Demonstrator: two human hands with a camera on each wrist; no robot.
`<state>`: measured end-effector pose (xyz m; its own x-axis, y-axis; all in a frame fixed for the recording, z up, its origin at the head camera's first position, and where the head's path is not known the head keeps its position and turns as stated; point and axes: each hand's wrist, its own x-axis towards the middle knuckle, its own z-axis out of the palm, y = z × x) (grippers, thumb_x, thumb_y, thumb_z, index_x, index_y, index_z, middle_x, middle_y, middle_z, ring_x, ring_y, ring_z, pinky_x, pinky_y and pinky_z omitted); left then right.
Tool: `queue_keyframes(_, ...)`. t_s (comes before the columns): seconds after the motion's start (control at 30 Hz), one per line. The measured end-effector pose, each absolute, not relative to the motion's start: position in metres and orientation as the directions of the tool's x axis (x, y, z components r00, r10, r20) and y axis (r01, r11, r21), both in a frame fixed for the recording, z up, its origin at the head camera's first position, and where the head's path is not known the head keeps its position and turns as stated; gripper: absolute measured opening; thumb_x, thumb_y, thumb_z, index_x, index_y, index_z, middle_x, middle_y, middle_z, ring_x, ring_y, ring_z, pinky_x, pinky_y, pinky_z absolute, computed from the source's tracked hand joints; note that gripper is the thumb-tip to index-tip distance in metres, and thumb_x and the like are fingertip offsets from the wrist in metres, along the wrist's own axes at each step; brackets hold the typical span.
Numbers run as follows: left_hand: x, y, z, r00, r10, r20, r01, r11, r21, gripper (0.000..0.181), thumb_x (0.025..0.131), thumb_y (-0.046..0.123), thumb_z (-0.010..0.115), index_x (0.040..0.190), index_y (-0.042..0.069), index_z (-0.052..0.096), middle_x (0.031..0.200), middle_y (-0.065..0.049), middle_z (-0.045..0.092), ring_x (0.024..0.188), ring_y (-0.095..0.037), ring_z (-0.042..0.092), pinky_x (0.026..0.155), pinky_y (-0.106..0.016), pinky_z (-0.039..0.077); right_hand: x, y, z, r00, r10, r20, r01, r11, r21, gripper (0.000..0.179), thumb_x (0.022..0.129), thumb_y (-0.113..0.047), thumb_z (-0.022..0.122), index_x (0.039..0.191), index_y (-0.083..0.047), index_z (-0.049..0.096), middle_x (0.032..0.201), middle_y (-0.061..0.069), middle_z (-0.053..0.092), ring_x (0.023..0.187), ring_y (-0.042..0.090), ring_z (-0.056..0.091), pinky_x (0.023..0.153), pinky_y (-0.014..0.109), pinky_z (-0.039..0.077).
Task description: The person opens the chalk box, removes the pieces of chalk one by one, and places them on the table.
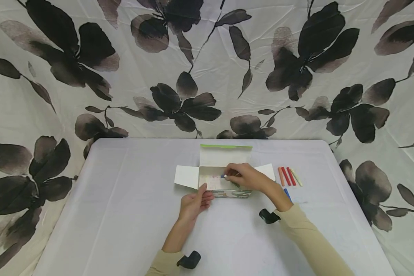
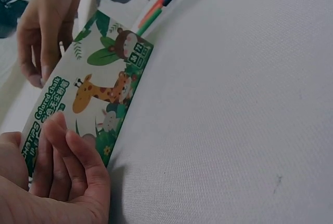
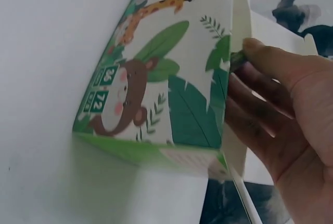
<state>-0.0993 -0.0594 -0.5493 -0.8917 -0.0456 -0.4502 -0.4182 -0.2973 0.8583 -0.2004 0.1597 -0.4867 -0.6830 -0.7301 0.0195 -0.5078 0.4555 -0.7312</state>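
An open chalk box [image 1: 227,194], printed with animals and leaves, stands on the table with its lid raised and side flaps spread. My left hand [image 1: 193,203] holds its left front corner, thumb at the rim. In the left wrist view, curled fingers [image 2: 78,156] lie against the printed front [image 2: 99,83]. My right hand [image 1: 246,177] reaches over the opening from the right. Its thumb and fingertips pinch a small dark chalk stick [image 3: 238,60], bluish in the head view; most of it is hidden by the fingers and box wall.
Right of the box lie an orange chalk stick [image 1: 281,176], red chalk sticks [image 1: 288,176] and a yellow-green chalk stick [image 1: 297,177]. A blue chalk stick [image 1: 288,194] lies nearer, partly behind my right wrist. A white cloth covers the table [image 1: 131,207]; a flowered curtain [image 1: 207,69] hangs behind.
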Motion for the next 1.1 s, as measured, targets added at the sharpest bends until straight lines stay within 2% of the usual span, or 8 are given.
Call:
queue_keyframes(0.33,-0.098,-0.06,-0.553,-0.894,-0.055,-0.445,-0.412,-0.291,0.863,0.055,0.097,0.046,0.07,0.099,-0.009,0.073,0.09,-0.009,0.077,0.075,-0.012,0.068,0.068,-0.021,0.057,-0.196,0.185,-0.468,-0.799,-0.588,0.128,-0.449,0.44,-0.778,0.02,0.098,-0.009,0.071,0.115,0.001,0.068,0.104,0.006,0.073,0.098,0.022,0.069,0.085,0.035,0.06)
queue_keyframes(0.43,-0.1,-0.06,-0.554,-0.89,-0.054,-0.452,-0.42,-0.283,0.862,0.054,0.098,0.045,0.069,0.101,-0.008,0.072,0.09,-0.009,0.076,0.075,-0.011,0.067,0.069,-0.021,0.057,-0.195,0.193,-0.464,-0.829,-0.534,0.167,-0.435,0.427,-0.793,0.019,0.098,-0.009,0.072,0.115,0.0,0.068,0.103,0.006,0.073,0.098,0.022,0.07,0.084,0.034,0.06)
queue_keyframes(0.57,-0.101,-0.06,-0.553,-0.887,-0.049,-0.459,-0.431,-0.271,0.861,0.054,0.099,0.046,0.068,0.104,-0.008,0.072,0.09,-0.008,0.076,0.076,-0.01,0.066,0.07,-0.021,0.056,-0.192,0.206,-0.457,-0.863,-0.466,0.196,-0.415,0.431,-0.801,0.02,0.097,-0.01,0.073,0.114,-0.002,0.069,0.104,0.008,0.072,0.098,0.023,0.07,0.083,0.027,0.059)
queue_keyframes(0.67,-0.101,-0.06,-0.553,-0.888,-0.044,-0.457,-0.431,-0.265,0.863,0.055,0.098,0.046,0.069,0.104,-0.009,0.071,0.09,-0.008,0.076,0.075,-0.009,0.065,0.07,-0.021,0.056,-0.19,0.217,-0.454,-0.882,-0.427,0.198,-0.391,0.43,-0.813,0.019,0.098,-0.011,0.072,0.115,-0.003,0.069,0.106,0.009,0.071,0.098,0.022,0.07,0.083,0.023,0.057)
queue_keyframes(0.93,-0.101,-0.059,-0.553,-0.885,-0.047,-0.464,-0.438,-0.257,0.861,0.055,0.098,0.047,0.068,0.104,-0.008,0.072,0.09,-0.007,0.076,0.076,-0.009,0.065,0.071,-0.021,0.056,-0.185,0.25,-0.452,-0.911,-0.382,0.154,-0.299,0.357,-0.885,0.023,0.101,-0.009,0.067,0.121,0.002,0.064,0.11,0.016,0.068,0.098,0.01,0.071,0.082,0.026,0.059)
queue_keyframes(1.1,-0.101,-0.06,-0.553,-0.884,-0.052,-0.464,-0.436,-0.259,0.862,0.055,0.098,0.047,0.069,0.103,-0.007,0.072,0.091,-0.008,0.076,0.077,-0.011,0.067,0.07,-0.021,0.056,-0.18,0.27,-0.451,-0.93,-0.339,0.142,-0.271,0.374,-0.887,0.024,0.101,-0.01,0.067,0.122,0.003,0.063,0.109,0.018,0.068,0.095,0.007,0.071,0.081,0.023,0.059)
